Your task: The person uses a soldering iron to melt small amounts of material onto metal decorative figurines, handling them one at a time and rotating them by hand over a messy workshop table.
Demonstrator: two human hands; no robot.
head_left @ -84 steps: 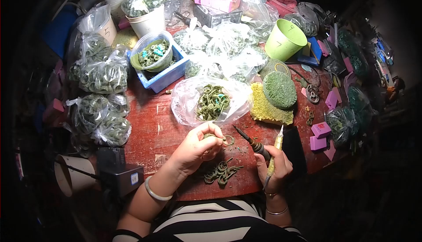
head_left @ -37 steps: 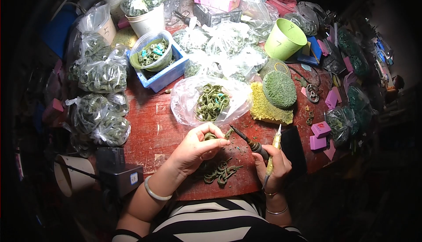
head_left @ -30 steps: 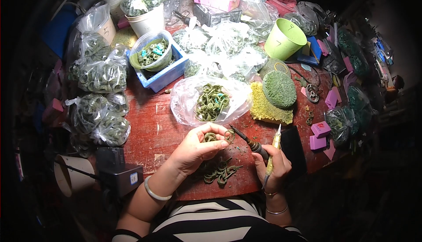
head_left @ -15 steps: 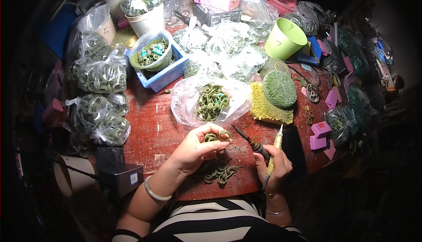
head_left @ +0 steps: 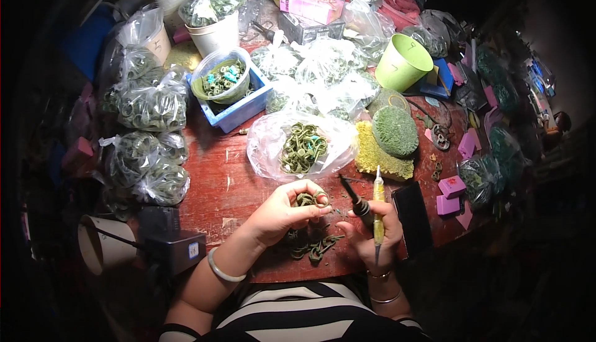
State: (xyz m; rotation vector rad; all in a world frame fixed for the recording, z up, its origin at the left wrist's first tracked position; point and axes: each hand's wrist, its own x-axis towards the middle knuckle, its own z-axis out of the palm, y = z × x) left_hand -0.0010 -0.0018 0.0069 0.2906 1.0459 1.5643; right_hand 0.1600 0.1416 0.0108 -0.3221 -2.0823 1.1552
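Note:
My left hand (head_left: 288,211) pinches small green curled wax-like rings (head_left: 307,200) at its fingertips. My right hand (head_left: 382,236) holds a dark pointed tool (head_left: 354,194) with a ridged grip and a yellow pen-like tool (head_left: 378,205), both pointing away from me. The dark tool's tip is a short way right of the rings, apart from them. Below my left hand lies a loose heap of green curled pieces (head_left: 313,249) with crumbs around it. Just beyond my hands, an open clear bag (head_left: 264,146) holds more such pieces and a little turquoise.
Knotted bags (head_left: 146,106), a blue bin (head_left: 230,118) with a tub (head_left: 205,96), a green cup (head_left: 400,68), yellow and green textured pads (head_left: 394,127), pink blocks (head_left: 448,204), a dark flat pad (head_left: 413,218) and dark boxes (head_left: 167,249) crowd the red tabletop (head_left: 220,180).
My right hand has shifted left and turned, bringing both tools more upright, with its thumb stretched out leftward. My left hand still pinches the rings. The whole view has shifted slightly.

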